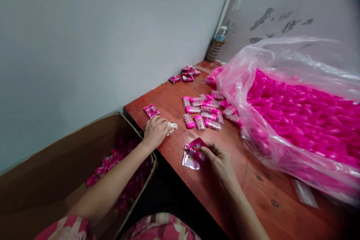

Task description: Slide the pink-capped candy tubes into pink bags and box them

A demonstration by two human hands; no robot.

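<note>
My right hand (219, 157) pinches a dark pink printed card (197, 144) between thumb and fingers. A shiny pink-and-silver sachet (191, 158) overlaps the card, just above the red wooden tabletop. At the table's left edge, my left hand (156, 132) has its fingers curled down onto a crumpled white cloth or tissue (172, 127); its fingertips are partly hidden. Just beyond those knuckles lies a flat pink packet (151, 111). Several clear capsule-shaped containers with pink caps (208, 115), filled with small pale pink balls, lie loose ahead of my right hand.
A large clear plastic bag (239, 82) of bright pink plastic pieces (303, 116) covers the table's right side. An open cardboard box (70, 146) with pink packets (112, 159) stands at left. More packets (189, 73) and a wicker-wrapped bottle (216, 45) sit near the wall.
</note>
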